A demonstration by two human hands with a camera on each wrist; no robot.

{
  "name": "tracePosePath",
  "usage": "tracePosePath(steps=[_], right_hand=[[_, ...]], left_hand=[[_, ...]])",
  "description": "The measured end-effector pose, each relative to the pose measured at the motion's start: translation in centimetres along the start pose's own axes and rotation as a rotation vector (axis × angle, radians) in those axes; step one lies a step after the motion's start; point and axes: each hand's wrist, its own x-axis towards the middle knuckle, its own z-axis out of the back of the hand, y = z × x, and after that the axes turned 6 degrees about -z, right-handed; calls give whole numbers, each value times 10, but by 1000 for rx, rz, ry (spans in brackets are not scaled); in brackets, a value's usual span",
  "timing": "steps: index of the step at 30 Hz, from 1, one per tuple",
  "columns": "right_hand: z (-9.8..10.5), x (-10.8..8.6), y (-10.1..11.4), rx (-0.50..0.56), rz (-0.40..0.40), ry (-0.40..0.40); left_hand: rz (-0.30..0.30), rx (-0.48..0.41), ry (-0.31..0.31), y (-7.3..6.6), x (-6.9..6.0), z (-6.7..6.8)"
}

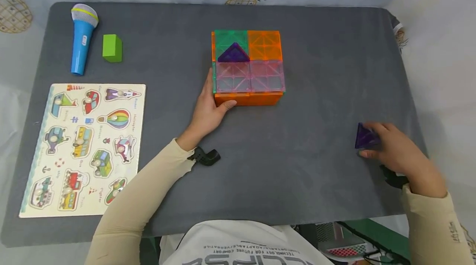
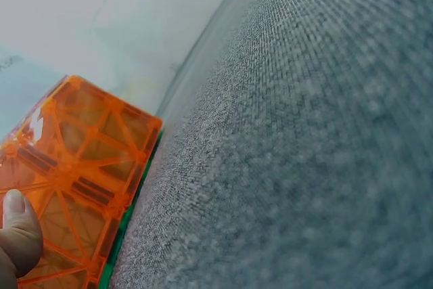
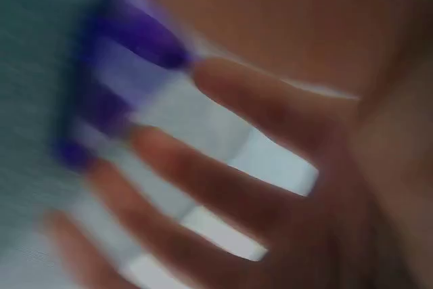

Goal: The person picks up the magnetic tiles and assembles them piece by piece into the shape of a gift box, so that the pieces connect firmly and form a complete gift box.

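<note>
A box of see-through magnetic tiles [image 1: 265,77], orange, green and pink, stands at the middle of the table. My left hand [image 1: 208,110] holds its near left corner, thumb on the orange front and fingers along the left side. In the left wrist view, the thumb [image 2: 21,231] rests on the orange face [image 2: 95,167]. A purple triangular tile [image 1: 234,53] stands on top of the box. Far to the right, my right hand [image 1: 399,149] grips another purple triangular tile [image 1: 365,137] between thumb and fingers. The right wrist view is blurred, with purple edges [image 3: 142,38] by the fingertips.
A wooden vehicle puzzle board [image 1: 87,149] lies at the left of the grey table [image 1: 316,186]. Behind it are a blue toy microphone [image 1: 82,42] and a green block [image 1: 112,48]. Black straps circle both wrists.
</note>
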Motion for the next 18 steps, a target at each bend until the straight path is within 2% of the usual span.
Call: tracePosePath(steps=[4,6,12,18], right_hand=[[-14,1,-3,26,29,-155],[-15,4,-4,29,36,-172],[-6,24,-3,36,58,-117],[10,52,10,51,31,21]], left_hand=[[17,12,8,0,0,0],[28,18,16,1,0,-1],[26,16,6,2,1,-1],[19,18,6,-1,1,1]])
